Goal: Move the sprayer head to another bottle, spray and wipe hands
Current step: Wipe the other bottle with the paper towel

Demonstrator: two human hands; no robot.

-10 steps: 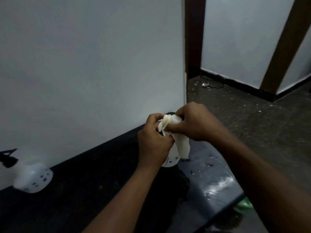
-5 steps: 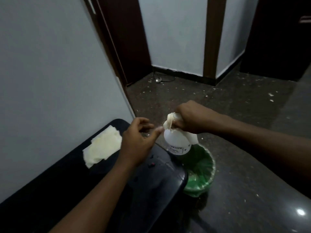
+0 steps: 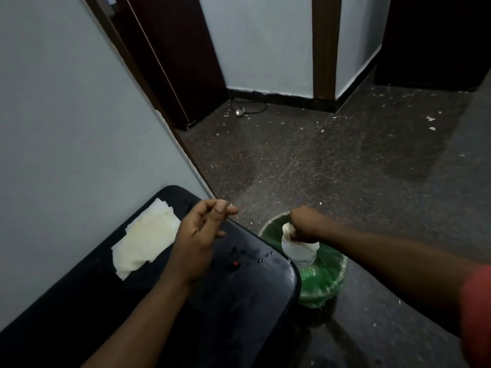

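1. A pale grey painted wall (image 3: 66, 128) fills the left side, and a dark glossy worktop with a rounded corner (image 3: 265, 301) runs along its foot.
2. A flat stack of cream paper tissues (image 3: 144, 241) lies on the worktop close to the wall, just beside the left hand.
3. The left hand (image 3: 198, 244) hovers over the worktop with its fingers (image 3: 220, 208) loosely curled and empty, the thumb near the fingertips but gripping nothing.
4. A few small dark specks and one red speck (image 3: 235, 263) lie scattered on the worktop near its rounded corner.
5. A round bin lined with a green plastic bag (image 3: 318, 285) stands on the speckled dark stone floor (image 3: 345, 168), just beside the worktop's corner.
6. The right hand (image 3: 305, 224) is closed around the neck of a white plastic bottle (image 3: 301, 254) together with a crumpled cream tissue (image 3: 288, 231), holding both over the bin's open mouth.
7. No sprayer head can be made out on this bottle; its top is hidden by the fist and tissue.
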